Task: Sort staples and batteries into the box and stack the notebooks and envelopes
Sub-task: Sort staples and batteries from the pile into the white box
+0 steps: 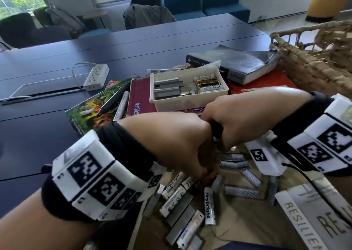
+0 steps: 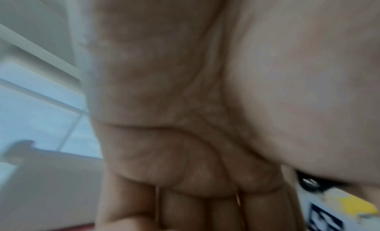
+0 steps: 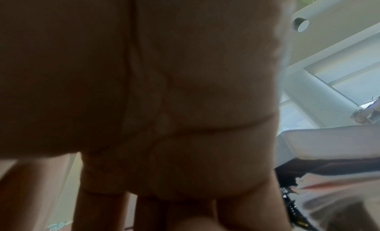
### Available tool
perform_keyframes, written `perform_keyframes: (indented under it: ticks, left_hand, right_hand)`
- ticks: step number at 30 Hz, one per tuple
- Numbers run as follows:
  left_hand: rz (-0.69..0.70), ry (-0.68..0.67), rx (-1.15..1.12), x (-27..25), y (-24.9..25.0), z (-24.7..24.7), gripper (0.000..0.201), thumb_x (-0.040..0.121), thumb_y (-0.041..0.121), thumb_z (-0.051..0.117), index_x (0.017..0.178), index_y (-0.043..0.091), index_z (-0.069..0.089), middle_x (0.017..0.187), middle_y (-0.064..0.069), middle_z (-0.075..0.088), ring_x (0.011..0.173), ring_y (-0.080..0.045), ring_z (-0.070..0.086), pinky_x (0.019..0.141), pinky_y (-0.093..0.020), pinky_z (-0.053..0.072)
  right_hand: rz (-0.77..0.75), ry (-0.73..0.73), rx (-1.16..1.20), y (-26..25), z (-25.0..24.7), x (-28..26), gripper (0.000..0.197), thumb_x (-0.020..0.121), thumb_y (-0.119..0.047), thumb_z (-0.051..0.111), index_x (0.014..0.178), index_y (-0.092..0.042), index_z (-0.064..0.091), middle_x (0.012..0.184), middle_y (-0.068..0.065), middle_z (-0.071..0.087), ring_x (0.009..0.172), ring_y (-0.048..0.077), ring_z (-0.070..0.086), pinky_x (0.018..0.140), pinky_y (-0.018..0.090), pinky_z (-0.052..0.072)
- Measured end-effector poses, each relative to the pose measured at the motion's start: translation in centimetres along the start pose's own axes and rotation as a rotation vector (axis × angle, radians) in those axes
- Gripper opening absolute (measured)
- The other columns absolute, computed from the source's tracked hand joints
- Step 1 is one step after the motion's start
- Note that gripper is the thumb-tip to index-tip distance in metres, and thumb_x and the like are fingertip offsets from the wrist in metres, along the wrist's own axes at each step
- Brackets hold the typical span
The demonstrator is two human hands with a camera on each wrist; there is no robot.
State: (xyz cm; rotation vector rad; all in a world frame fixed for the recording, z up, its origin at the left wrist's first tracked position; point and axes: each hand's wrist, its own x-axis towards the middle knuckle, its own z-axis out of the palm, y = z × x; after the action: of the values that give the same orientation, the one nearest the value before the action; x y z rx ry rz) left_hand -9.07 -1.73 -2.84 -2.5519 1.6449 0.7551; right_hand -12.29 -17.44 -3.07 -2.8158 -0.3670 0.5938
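A white box (image 1: 188,101) sits on the notebooks and holds staple strips (image 1: 166,89) on its left and batteries (image 1: 208,83) on its right. Nearer me, loose batteries (image 1: 173,198) and loose staple strips (image 1: 242,192) lie scattered on a brown envelope (image 1: 238,223). My left hand (image 1: 202,173) reaches down into the pile, its fingertips pinching a black-and-copper battery (image 1: 206,180). My right hand (image 1: 219,135) is curled just beside it around a dark battery (image 1: 216,128). Both wrist views show only blurred palms. A maroon notebook (image 1: 141,97), a red one (image 1: 266,81) and a green one (image 1: 95,108) lie under and around the box.
A thick grey book (image 1: 240,64) and a wicker basket (image 1: 314,59) stand at the back right. A white power strip (image 1: 96,76) lies at the left, and a black pen (image 1: 114,99) on the green notebook. A "Resilience" book (image 1: 304,211) is near right. A person (image 1: 146,15) sits beyond the table.
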Motion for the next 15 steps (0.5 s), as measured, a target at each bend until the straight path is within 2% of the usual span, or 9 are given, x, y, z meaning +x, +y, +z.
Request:
perform_keyframes:
  ticks: [3,5,8,10,13,15]
  left_hand:
    - [0.022,-0.039,0.035,0.7,0.8,0.4,0.028,0.087,0.047,0.075,0.078,0.024,0.062,0.065,0.01,0.056,0.056,-0.007,0.049,0.055,-0.02,0.042]
    - [0.016,-0.072,0.044,1.1,0.8,0.5,0.029,0.089,0.048,0.071,0.076,0.026,0.058,0.069,0.009,0.057,0.06,-0.008,0.051,0.059,-0.023,0.044]
    - [-0.009,-0.127,0.012,1.2,0.3,0.2,0.029,0.09,0.039,0.071,0.071,0.025,0.054,0.072,0.004,0.062,0.066,-0.015,0.059,0.063,-0.032,0.052]
    - [-0.007,-0.147,0.006,1.2,0.2,0.1,0.02,0.088,0.037,0.072,0.079,0.022,0.062,0.079,0.002,0.066,0.073,-0.017,0.062,0.066,-0.032,0.055]
    - [-0.006,-0.179,0.066,1.8,0.6,0.2,0.019,0.087,0.035,0.073,0.093,0.018,0.067,0.087,0.002,0.069,0.078,-0.015,0.063,0.061,-0.022,0.049]
    - [-0.017,-0.222,0.121,2.4,0.9,0.2,0.022,0.086,0.035,0.073,0.098,0.018,0.069,0.093,0.002,0.071,0.084,-0.016,0.065,0.063,-0.025,0.05]
  right_hand:
    - [-0.001,-0.008,-0.005,0.0,-0.2,-0.1,0.027,0.077,-0.026,0.082,0.068,-0.037,0.059,0.074,-0.011,0.067,0.064,-0.006,0.06,0.053,0.015,0.04]
    - [-0.003,-0.023,0.004,0.1,-0.2,-0.2,0.023,0.078,-0.025,0.08,0.073,-0.038,0.062,0.077,-0.011,0.069,0.066,-0.003,0.061,0.054,0.016,0.042]
    - [-0.013,-0.014,0.017,0.3,-0.2,-0.3,0.017,0.078,-0.024,0.078,0.084,-0.035,0.068,0.083,-0.007,0.07,0.074,0.006,0.063,0.063,0.026,0.05]
    - [-0.03,0.014,0.027,0.5,-0.2,-0.1,0.016,0.076,-0.023,0.078,0.089,-0.03,0.072,0.083,-0.006,0.07,0.076,0.009,0.063,0.068,0.032,0.054]
    - [-0.056,0.073,0.049,0.8,-0.3,0.2,0.012,0.074,-0.022,0.079,0.079,-0.025,0.069,0.074,-0.006,0.068,0.071,0.012,0.063,0.066,0.034,0.056]
    - [-0.065,0.118,0.052,1.1,-0.4,0.2,0.011,0.077,-0.022,0.077,0.075,-0.024,0.066,0.069,-0.005,0.066,0.067,0.014,0.064,0.063,0.035,0.056]
